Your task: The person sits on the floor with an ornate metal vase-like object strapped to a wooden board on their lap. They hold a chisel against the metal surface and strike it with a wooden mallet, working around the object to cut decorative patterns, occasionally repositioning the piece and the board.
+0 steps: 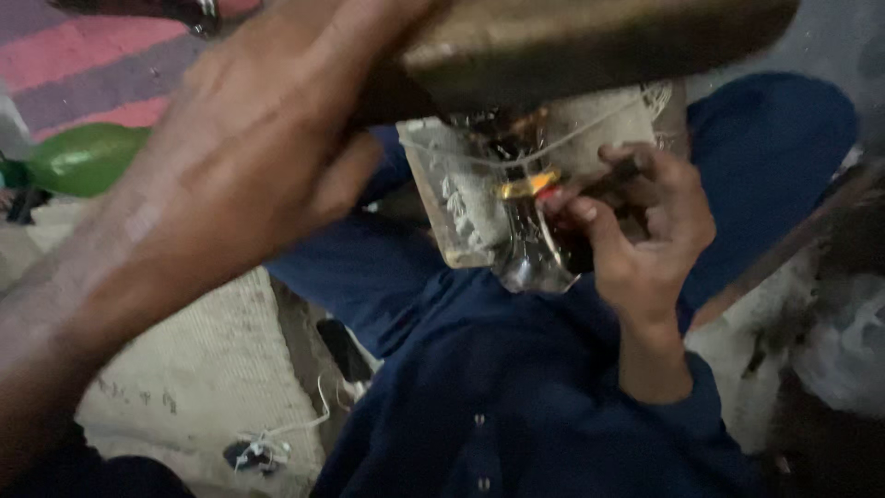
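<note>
Head view, blurry, tilted. My left hand [249, 157] sits big in the foreground, its grip wrapped around the edge of a dark curved sole-like piece [590, 41] that runs across the top of the frame; fingers closed on it as far as I can tell. My right hand [645, 231] is lower right, grip pinched shut on a small tool with a yellow-orange tip [530, 184], held right against the clear plastic piece [489, 221] hanging under the dark piece. A thin white thread [572, 136] crosses over the plastic and the grey patch behind it. All of this is held above my lap, blue garment [516, 387] underneath. Progress, my guess: work is mid-way, tool at the joint, thread already laid across, but nothing looks finished or set down; how much stitching or fixing remains I cannot tell from blur. Green balloon-like object [83, 157] at left, striped mat [83, 65] upper left, woven sack [212, 369] on the floor, white cord [304, 420] near it.
</note>
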`<move>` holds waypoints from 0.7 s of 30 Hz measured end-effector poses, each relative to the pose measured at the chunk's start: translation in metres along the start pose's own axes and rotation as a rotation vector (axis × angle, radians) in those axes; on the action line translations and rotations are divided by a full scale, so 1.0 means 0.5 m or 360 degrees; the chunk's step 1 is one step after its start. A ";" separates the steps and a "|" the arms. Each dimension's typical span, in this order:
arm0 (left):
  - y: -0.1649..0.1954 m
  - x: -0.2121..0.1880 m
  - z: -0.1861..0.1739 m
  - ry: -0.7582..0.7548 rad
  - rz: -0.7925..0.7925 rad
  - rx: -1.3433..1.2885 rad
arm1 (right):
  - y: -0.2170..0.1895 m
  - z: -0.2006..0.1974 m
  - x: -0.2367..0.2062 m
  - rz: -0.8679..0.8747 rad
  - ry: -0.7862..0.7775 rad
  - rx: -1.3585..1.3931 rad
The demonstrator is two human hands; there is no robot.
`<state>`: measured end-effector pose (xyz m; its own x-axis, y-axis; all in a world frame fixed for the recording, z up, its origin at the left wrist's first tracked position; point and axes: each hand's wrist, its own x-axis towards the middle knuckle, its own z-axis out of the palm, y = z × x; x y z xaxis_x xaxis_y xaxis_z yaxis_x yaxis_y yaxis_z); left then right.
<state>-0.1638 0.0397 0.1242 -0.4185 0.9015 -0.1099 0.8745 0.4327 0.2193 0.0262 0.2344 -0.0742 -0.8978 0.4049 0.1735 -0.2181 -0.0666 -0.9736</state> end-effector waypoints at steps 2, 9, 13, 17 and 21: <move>-0.001 0.008 -0.005 0.0023 0.0038 -0.0086 | 0.007 0.001 -0.007 -0.0025 0.0011 0.0039; 0.025 0.031 -0.026 -0.0042 -0.0022 -0.0192 | 0.016 0.001 0.001 -0.0135 -0.0033 0.0131; 0.036 0.037 -0.027 -0.0050 0.0031 -0.0023 | 0.007 -0.005 0.002 -0.0050 -0.0074 0.0107; 0.023 0.037 -0.039 -0.0207 0.0083 0.0603 | 0.000 -0.004 -0.024 0.0132 0.0003 0.0156; 0.012 0.037 -0.044 0.0114 -0.0256 -0.0427 | -0.005 0.004 -0.007 0.0154 0.0034 -0.0976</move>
<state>-0.1716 0.0594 0.1449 -0.5709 0.8152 -0.0974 0.7038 0.5470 0.4533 0.0291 0.2315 -0.0722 -0.8933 0.4417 0.0830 0.1293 0.4295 -0.8937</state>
